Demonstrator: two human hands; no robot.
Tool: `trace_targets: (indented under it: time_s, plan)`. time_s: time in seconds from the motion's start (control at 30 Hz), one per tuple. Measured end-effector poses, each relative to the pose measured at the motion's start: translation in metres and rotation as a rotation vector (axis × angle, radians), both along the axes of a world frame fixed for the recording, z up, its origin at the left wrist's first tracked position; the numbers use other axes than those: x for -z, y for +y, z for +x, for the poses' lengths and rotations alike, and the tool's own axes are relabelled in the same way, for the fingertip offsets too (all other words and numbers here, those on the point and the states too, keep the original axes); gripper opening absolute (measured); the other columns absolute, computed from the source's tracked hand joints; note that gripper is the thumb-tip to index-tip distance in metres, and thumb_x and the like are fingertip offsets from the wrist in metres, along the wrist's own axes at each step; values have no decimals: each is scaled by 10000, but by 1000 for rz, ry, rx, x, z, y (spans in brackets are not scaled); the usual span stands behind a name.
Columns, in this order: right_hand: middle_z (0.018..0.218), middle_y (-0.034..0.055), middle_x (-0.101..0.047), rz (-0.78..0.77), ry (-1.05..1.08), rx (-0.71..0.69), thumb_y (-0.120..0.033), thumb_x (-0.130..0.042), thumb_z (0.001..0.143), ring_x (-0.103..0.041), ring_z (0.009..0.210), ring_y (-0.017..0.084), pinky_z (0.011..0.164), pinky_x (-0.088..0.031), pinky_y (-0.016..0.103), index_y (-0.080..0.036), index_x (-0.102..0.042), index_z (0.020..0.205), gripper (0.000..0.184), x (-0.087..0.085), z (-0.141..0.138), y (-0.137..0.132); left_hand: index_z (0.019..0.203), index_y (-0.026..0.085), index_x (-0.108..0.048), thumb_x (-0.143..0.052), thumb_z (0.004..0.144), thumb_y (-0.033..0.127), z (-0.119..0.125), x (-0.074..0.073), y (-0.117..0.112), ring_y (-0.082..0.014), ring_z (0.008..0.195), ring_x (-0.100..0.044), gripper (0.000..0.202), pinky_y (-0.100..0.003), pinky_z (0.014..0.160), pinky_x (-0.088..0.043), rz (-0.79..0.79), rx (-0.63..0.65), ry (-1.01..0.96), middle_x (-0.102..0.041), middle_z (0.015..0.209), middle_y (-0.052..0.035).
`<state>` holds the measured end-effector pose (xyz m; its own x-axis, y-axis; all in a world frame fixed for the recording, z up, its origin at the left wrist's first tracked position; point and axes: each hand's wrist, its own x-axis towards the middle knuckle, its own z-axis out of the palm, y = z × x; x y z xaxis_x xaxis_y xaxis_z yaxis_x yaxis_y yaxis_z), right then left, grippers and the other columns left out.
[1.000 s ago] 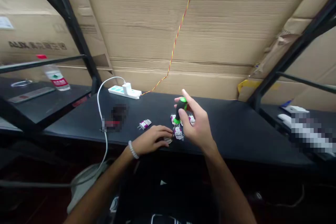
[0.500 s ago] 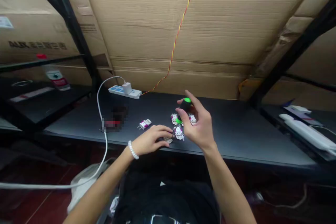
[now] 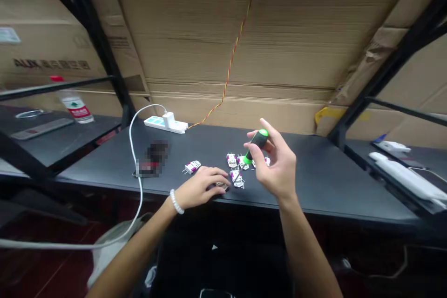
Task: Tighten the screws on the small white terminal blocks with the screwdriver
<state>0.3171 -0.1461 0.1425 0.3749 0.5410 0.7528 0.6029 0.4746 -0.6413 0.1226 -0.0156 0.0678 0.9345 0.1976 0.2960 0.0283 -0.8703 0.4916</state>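
Note:
My right hand (image 3: 277, 167) grips a screwdriver (image 3: 258, 139) with a black and green handle. Its thin shaft slants down to the left, toward the white piece under my left fingers and a nearby white-and-purple part. My left hand (image 3: 204, 185) rests at the front edge of the black table, fingers curled over a small whitish piece (image 3: 222, 186), mostly hidden. Just to its right lies a small white-and-purple part (image 3: 237, 178). Behind it sit several similar parts (image 3: 231, 160). Left of the hand, another plug-like part (image 3: 193, 166) shows two metal prongs.
A white power strip (image 3: 160, 123) with a charger plugged in lies at the back left; its white cable (image 3: 132, 139) loops over the table's front edge. A pixelated dark object (image 3: 152, 160) is on the left. Black shelf posts (image 3: 104, 46) flank the table before cardboard.
My right hand has shifted to the right, and the screwdriver has tipped from nearly upright to a slant, its shaft now showing. My left hand stays about where it was.

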Motion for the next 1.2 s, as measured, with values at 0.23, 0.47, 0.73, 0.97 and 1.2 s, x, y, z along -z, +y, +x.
trace_targets:
  time_s: [0.23, 0.47, 0.73, 0.97, 1.2]
  plan:
    - [1183, 90, -767, -9, 12, 34, -294, -699, 973, -781, 903, 221, 823, -676, 401, -266, -573, 1526, 568, 2, 9, -14, 1311, 293, -748, -589, 1084, 348, 1, 5, 3, -307, 1525, -489, 282, -520, 1250, -343, 20, 23, 46, -619, 1567, -73]
    - [1178, 87, -767, -8, 17, 50, -289, -703, 971, -785, 933, 229, 831, -677, 404, -275, -589, 1504, 546, 6, 15, -22, 1240, 289, -772, -638, 1036, 262, -4, 0, 2, -307, 1585, -416, 246, -608, 1311, -242, -1, 4, 56, -602, 1585, -54]
    - [1190, 83, -756, -6, 35, 34, -283, -708, 972, -782, 973, 236, 870, -676, 424, -278, -593, 1496, 537, 6, 18, -28, 1038, 246, -781, -584, 1064, 253, 3, 3, 5, -262, 1448, -600, 199, -527, 1283, -359, -58, 2, -5, -757, 1383, -49]
    - [1188, 85, -758, -5, 32, 37, -266, -710, 967, -784, 973, 240, 884, -672, 432, -269, -594, 1494, 539, 5, 18, -31, 955, 222, -750, -568, 1064, 230, 5, 2, 8, -253, 1397, -647, 213, -493, 1262, -398, -82, 10, -12, -796, 1296, -55]
    - [1198, 92, -758, -2, 23, 34, -263, -714, 962, -784, 987, 247, 889, -677, 432, -274, -594, 1500, 552, 6, 19, -32, 926, 221, -722, -542, 1073, 230, 8, -4, 7, -242, 1330, -691, 233, -575, 1326, -247, -69, -12, 4, -805, 1250, -44]
